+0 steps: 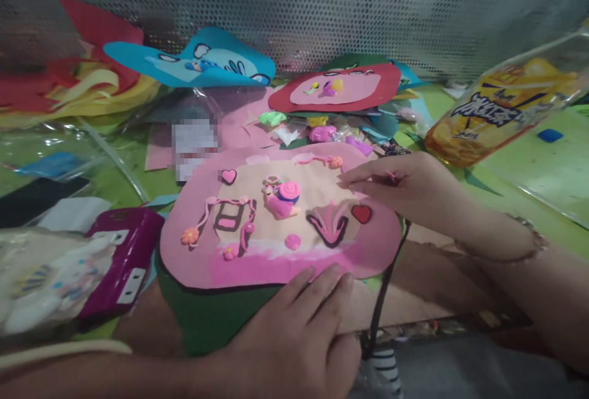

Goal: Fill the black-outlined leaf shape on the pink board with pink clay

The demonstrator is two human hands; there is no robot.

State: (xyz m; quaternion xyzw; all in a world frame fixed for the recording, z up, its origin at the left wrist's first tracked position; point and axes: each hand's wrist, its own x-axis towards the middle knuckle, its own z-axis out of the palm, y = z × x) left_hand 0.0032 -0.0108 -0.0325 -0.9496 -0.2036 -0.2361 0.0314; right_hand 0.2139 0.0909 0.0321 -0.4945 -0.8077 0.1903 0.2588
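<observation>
A pink paper picture (188,202) with a cream middle lies in front of me. A clay snail (283,196) with a pink shell sits at its centre, with clay flowers (189,236), red and pink hearts (361,213) and a pink plant shape (329,222) around it. My left hand (304,325) lies with fingers stretched out over the picture's lower edge. At the picture's right side, my right hand (405,187) has its thumb and fingertips pinched together over the cream area. A small pink bit shows by its curled fingers; what the fingertips hold is hidden.
Behind the picture lie clay lumps (323,134), a red paper picture (340,92) and a blue one (197,58). A drink bottle (501,107) leans at right. A purple case (122,258) and clear packaging (50,276) are at left; dark green paper (202,319) lies underneath.
</observation>
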